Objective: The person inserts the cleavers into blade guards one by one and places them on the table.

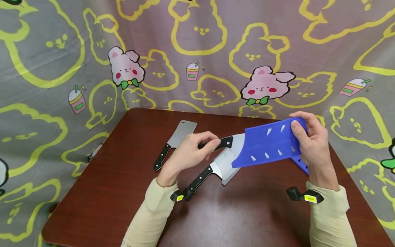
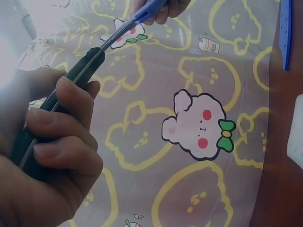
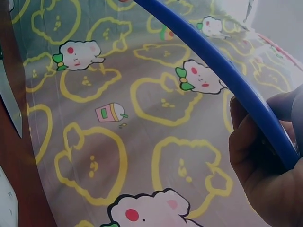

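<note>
In the head view my left hand (image 1: 197, 145) grips the black handle (image 1: 227, 141) of a broad-bladed kitchen knife. The bare part of its blade (image 1: 237, 144) shows near the handle, and the rest is hidden inside a blue blade sheath (image 1: 265, 145) with small slots. My right hand (image 1: 316, 147) holds the sheath's far end, thumb on the near face and fingers behind. Both things are held above the table. The left wrist view shows curled fingers (image 2: 71, 123) round the handle; in the right wrist view the sheath (image 3: 227, 78) runs edge-on into the hand.
A bare cleaver (image 1: 183, 132) lies at the table's back left. Below the held knife lies another black-handled knife (image 1: 200, 179), its blade apparently in a grey cover (image 1: 225, 163). A second blue slotted piece (image 1: 300, 165) lies partly behind my right hand. Patterned curtains surround the brown table (image 1: 108, 192).
</note>
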The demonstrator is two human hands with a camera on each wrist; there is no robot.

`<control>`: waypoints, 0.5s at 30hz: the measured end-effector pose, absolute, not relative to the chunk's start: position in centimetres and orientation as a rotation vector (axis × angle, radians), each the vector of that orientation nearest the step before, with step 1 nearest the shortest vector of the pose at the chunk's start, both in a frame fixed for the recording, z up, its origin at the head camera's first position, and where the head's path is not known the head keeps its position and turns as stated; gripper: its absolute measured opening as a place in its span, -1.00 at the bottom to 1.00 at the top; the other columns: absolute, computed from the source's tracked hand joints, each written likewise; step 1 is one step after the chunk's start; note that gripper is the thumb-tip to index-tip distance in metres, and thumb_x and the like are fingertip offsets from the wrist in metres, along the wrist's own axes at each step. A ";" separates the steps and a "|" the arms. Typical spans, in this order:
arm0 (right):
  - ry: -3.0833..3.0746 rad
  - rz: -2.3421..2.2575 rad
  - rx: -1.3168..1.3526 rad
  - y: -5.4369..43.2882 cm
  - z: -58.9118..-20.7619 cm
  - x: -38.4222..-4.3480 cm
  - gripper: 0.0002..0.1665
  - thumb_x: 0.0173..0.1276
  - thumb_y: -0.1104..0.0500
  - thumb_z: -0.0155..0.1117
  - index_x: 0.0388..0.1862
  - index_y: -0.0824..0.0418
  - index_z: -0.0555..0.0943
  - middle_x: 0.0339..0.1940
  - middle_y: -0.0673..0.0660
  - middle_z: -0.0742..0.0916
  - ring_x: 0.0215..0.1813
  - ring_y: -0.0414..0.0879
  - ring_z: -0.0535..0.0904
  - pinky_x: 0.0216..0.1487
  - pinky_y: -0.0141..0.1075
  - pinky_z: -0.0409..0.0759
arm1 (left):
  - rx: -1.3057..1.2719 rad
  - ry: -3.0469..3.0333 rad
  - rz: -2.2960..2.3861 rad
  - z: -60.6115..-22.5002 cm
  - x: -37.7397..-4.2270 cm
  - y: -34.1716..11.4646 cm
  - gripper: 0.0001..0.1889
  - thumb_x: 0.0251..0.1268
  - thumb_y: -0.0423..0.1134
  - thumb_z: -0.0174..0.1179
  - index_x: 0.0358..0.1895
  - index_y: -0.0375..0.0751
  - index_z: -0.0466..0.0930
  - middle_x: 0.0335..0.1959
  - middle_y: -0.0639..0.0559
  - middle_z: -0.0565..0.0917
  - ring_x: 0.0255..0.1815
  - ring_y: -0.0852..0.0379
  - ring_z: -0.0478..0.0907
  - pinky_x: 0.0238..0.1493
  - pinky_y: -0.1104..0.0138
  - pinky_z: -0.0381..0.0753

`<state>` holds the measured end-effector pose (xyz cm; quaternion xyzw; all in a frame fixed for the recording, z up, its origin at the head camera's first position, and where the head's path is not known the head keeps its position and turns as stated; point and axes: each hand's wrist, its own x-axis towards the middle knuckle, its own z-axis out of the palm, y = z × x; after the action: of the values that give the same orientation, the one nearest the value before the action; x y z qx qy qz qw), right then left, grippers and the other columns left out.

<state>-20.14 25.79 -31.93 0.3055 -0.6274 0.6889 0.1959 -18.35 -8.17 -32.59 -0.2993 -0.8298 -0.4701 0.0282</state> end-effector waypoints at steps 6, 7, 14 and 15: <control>-1.863 1.961 0.711 26.0 -32.2 -20.2 -0.69 0.45 0.44 0.01 0.13 0.43 0.48 -0.34 0.07 0.74 -0.44 -0.15 0.76 -0.56 -0.32 0.64 | -0.922 -2.637 -1.413 -33.3 -18.9 -7.9 -0.75 0.50 0.05 0.02 -0.22 0.09 0.64 -0.67 0.10 0.55 -0.58 0.24 0.52 -0.36 0.34 0.47; -1.892 1.965 0.686 26.0 -32.2 -20.3 -0.70 0.47 0.41 0.02 0.14 0.40 0.49 -0.33 0.06 0.74 -0.44 -0.15 0.76 -0.56 -0.31 0.64 | -0.922 -2.654 -1.401 -33.5 -19.0 -7.9 -0.74 0.51 0.05 0.00 -0.23 0.09 0.64 -0.67 0.08 0.56 -0.58 0.24 0.52 -0.35 0.35 0.48; -2.090 1.957 0.619 26.3 -33.0 -20.5 -0.70 0.50 0.32 0.05 0.15 0.32 0.50 -0.30 0.04 0.74 -0.44 -0.13 0.77 -0.57 -0.24 0.64 | -0.997 -2.798 -1.233 -34.1 -19.3 -8.5 -0.72 0.46 0.10 0.05 -0.34 0.06 0.56 -0.69 0.14 0.53 -0.63 0.26 0.49 -0.45 0.36 0.45; -2.141 1.938 0.599 26.3 -33.1 -20.4 -0.70 0.50 0.30 0.05 0.16 0.31 0.50 -0.31 0.03 0.74 -0.45 -0.12 0.77 -0.56 -0.23 0.64 | -1.011 -2.810 -1.199 -34.2 -19.4 -8.7 -0.71 0.45 0.12 0.06 -0.37 0.06 0.54 -0.69 0.17 0.51 -0.63 0.27 0.48 -0.45 0.37 0.44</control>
<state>-20.45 26.32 -33.08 0.2020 -0.7227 0.6539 0.0960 -19.36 -8.65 -34.20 -0.3139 -0.8726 -0.3723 -0.0380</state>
